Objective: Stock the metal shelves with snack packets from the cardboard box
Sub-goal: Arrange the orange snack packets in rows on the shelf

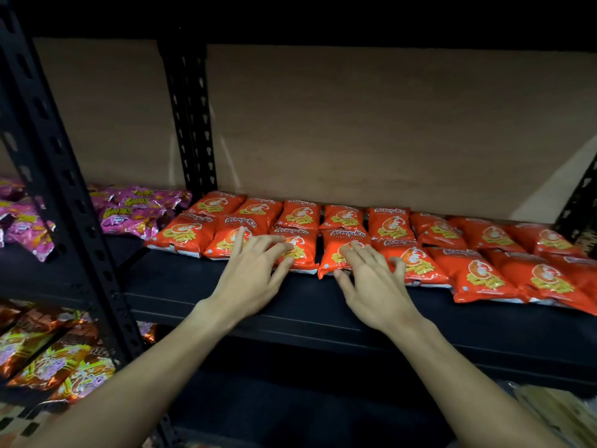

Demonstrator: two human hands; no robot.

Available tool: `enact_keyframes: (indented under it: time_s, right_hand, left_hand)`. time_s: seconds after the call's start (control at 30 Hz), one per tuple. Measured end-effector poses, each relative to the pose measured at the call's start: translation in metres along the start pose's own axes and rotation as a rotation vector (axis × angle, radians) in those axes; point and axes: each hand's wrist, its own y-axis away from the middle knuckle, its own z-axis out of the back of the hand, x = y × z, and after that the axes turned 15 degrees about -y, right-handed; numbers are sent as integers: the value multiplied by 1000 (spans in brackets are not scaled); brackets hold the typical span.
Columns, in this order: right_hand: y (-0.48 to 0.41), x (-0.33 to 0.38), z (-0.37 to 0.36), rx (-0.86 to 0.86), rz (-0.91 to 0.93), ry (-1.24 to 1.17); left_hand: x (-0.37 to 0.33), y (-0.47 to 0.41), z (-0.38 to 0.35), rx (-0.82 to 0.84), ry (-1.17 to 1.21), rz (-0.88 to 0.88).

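Looking at the metal shelf (193, 302), I see red snack packets (478, 276) in two rows toward its back. My left hand (252, 279) and right hand (374, 286) lie open and flat on the front row, gripping nothing. An uneven push could ride these slippery packets over the back row, or skew the line.

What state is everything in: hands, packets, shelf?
Red packets: lying flat, two overlapping rows.
Left hand: open, fingertips on the front row.
Right hand: open, fingers spread on the front row.
Pink packets: loose heap, left bay.
Brown packets: lying flat, lower left.
Shelf: stocked along the back.
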Motion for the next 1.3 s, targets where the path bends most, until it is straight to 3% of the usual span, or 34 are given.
enact_keyframes:
  time_s: [0.27, 0.43, 0.8, 0.9, 1.03, 1.17, 1.3]
  right_hand:
    - [14, -25, 20, -298, -91, -40]
    - [18, -37, 21, -240, -192, 65]
    - [18, -43, 26, -144, -128, -16]
    - [26, -50, 32, -233, -115, -113]
    - [36, -70, 44, -427, -256, -91]
    - [43, -86, 49, -398, -381, 3]
    - [41, -89, 51, -357, -352, -14]
  left_hand:
    - [-1, -1, -3, -22, -47, 30]
    - [-3, -3, -6, -38, -28, 65]
    - [-29, -14, -1, -63, 20, 30]
    - [-44, -20, 0, -32, 46, -15]
    - [-59, -30, 0, 8, 53, -45]
    - [-68, -34, -5, 85, 30, -56]
    - [-72, -37, -6, 114, 28, -27]
